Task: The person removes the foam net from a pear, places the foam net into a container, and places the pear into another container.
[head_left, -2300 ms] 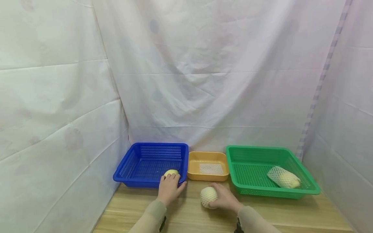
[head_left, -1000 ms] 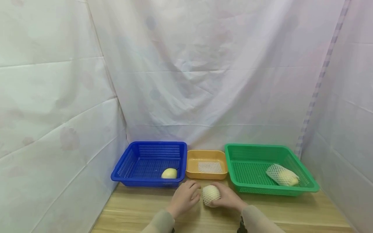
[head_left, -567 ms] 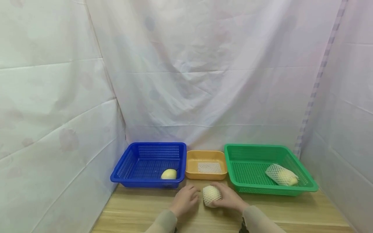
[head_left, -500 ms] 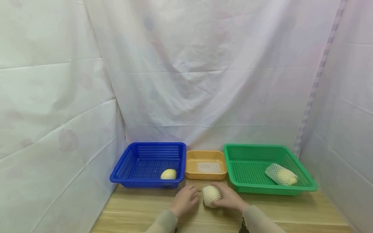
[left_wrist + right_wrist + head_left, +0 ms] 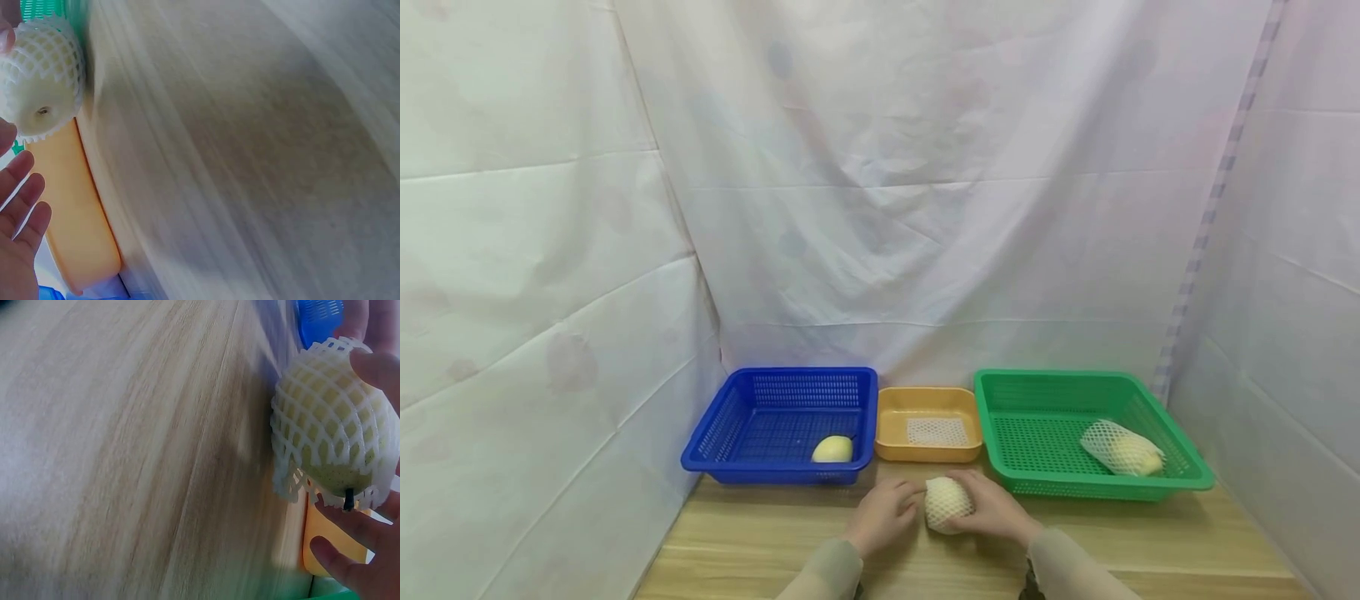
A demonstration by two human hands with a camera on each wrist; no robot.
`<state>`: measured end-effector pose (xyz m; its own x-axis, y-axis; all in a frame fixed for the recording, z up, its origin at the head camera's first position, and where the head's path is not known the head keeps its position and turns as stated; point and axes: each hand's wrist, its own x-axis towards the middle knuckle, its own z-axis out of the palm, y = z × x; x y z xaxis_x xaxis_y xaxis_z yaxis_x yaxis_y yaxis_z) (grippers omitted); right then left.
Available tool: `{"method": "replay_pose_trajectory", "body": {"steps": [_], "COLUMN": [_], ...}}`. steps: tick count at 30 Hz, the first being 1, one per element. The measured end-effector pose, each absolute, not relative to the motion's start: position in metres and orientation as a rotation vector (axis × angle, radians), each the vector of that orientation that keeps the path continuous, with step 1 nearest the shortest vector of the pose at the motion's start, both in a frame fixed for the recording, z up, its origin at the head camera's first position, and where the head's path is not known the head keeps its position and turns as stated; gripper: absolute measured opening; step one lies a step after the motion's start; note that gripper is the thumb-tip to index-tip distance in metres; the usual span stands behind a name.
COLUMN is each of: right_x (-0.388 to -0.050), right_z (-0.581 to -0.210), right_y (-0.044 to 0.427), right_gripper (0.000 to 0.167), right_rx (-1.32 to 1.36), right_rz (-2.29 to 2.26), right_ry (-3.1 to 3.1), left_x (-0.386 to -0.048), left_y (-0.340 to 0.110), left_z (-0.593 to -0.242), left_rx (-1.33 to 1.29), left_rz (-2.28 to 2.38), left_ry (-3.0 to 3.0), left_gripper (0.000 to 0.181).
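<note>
My right hand (image 5: pixel 992 510) grips a pale yellow pear in a white foam net (image 5: pixel 946 505) low over the wooden table. Close on its left side is my left hand (image 5: pixel 883 515), bent at the fingers, its fingertips at the net's edge; contact is hard to tell. In the left wrist view the left hand (image 5: pixel 22 219) has its fingers spread beside the bare end of the netted pear (image 5: pixel 44 81). The right wrist view shows the stem end of the netted pear (image 5: pixel 340 419), with right-hand fingers (image 5: pixel 350 550) under it.
A blue basket (image 5: pixel 775 477) at the left holds a bare pear (image 5: pixel 832 450). The orange tray (image 5: pixel 928 454) in the middle contains a flat white net (image 5: pixel 937 431). A netted pear (image 5: pixel 1123 450) lies in the green basket (image 5: pixel 1097 485) at the right. White cloth hangs behind.
My left hand has left the pear in the blue basket and moved right, up to the netted pear. The right hand keeps its grip and has shifted slightly right.
</note>
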<state>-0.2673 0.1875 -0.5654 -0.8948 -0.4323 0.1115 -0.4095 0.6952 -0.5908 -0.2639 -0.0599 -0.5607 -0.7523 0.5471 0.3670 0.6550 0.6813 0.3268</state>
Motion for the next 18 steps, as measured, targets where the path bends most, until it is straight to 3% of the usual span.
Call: {"method": "replay_pose_trajectory", "body": {"steps": [18], "right_x": [-0.2637], "right_z": [-0.5621], "right_y": [0.1906], "right_gripper": [0.087], "right_rx": [-0.770], "right_rz": [-0.923], "right_ry": [2.887], "left_x": [-0.2633], "left_y": [-0.0543], "left_z": [-0.5557], "left_rx": [-1.053], "left_rz": [-0.694], "left_ry": [-2.672], "left_gripper": [0.043]}}
